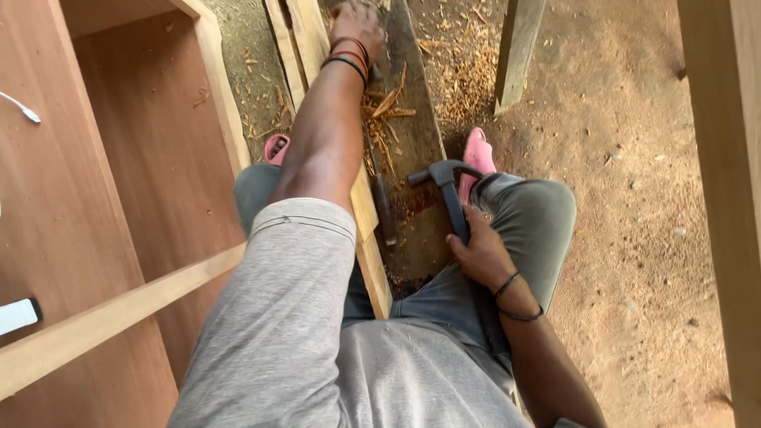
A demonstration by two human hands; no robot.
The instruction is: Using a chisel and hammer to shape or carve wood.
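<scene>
1. Gripping a claw hammer point(446, 186) by its dark handle, your right hand point(478, 252) rests on your right thigh, fingers wrapped around the shaft, the steel head pointing left over the gap between your knees.
2. Your left hand point(358, 25) reaches far forward, pressed down on the long wooden plank point(313, 36) at the top edge of view; its fingers are cut off by the frame, so you cannot tell whether they are spread or curled.
3. The plank runs between your legs, beside a darker board point(416, 119) strewn with wood shavings point(386, 103).
4. A chisel-like tool point(383, 202) lies on that board, just left of the hammer head, apart from both hands.
5. To your left, the open plywood cabinet point(151, 143) crowds close, its pale front rail point(119, 309) nearly touching your left sleeve.
6. To your right, bare dirt floor point(634, 198) lies open as far as a wooden post point(725, 198) at the frame's edge.
7. Pink sandals point(478, 154) show at both feet.
</scene>
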